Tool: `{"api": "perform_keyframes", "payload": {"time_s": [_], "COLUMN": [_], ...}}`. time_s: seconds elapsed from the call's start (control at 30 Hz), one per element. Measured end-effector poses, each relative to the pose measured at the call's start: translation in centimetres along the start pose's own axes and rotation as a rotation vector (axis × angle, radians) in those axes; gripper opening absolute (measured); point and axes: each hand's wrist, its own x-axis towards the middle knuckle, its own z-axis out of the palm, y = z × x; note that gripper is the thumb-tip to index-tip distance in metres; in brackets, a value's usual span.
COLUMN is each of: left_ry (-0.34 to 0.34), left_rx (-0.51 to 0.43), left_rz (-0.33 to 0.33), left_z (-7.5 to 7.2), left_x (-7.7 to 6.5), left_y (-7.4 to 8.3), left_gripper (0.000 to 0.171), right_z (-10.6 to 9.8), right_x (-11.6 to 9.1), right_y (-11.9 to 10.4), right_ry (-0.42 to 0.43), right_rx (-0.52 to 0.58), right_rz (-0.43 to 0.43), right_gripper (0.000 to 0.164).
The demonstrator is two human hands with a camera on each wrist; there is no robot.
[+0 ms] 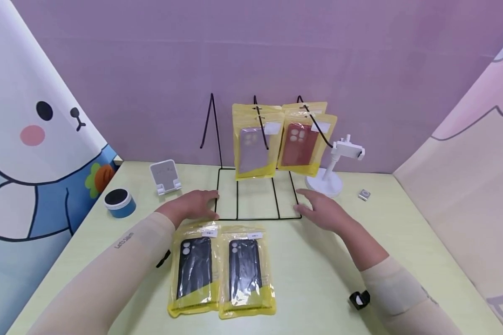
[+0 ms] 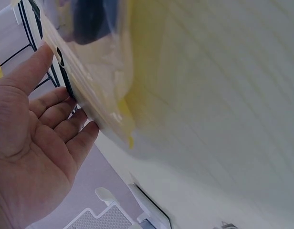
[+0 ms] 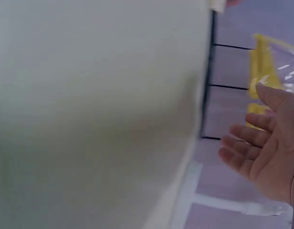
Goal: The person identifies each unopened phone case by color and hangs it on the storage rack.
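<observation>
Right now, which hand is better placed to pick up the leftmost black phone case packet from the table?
Likely the left hand: it is just beyond the top edge of that packet, while the right hand is farther off, by the right side of the rack.

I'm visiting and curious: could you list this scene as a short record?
Rack: black wire, left hook bare
Hanging: lilac phone case, red phone case, bagged
Lying in front: two bagged black phone cases
Left grip: at the rack's left edge
Right grip: at its right edge
Left of rack: white stand, blue jar
Right of rack: white phone holder
</observation>
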Motion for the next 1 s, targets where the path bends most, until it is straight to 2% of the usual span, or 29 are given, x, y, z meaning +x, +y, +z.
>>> {"api": "perform_keyframes", "payload": {"time_s": [0.23,0.37,0.63,0.73,1.0], "left_ry": [0.003,0.004,0.002,-0.002,-0.002], "left_rx": [0.021,0.015,0.015,0.014,0.041], "left_rz": [0.024,0.029,0.025,0.016,0.042], "left_z": [0.1,0.1,0.1,0.2,0.1], "left_x": [0.2,0.2,0.3,0.4,0.5], "left_y": [-0.3,-0.3,-0.3,-0.4,-0.5], "left_gripper": [0.082,0.082,0.082,0.083,0.084], "right_z": [1.9,2.0,1.7,1.6,1.7], "right_x": [0.4,1.0,2.4,2.6,2.7], "right_y": [2.2,2.7,3.3,3.4,3.9], "right_ry": [-0.206,-0.266,-0.305,-0.307,-0.3], "right_rx": [-0.074,-0.096,-0.082,-0.065,-0.03], "right_rz": [0.024,0.031,0.021,0.025,0.038], "right_gripper": [0.08,0.084,0.089,0.092,0.094]}}
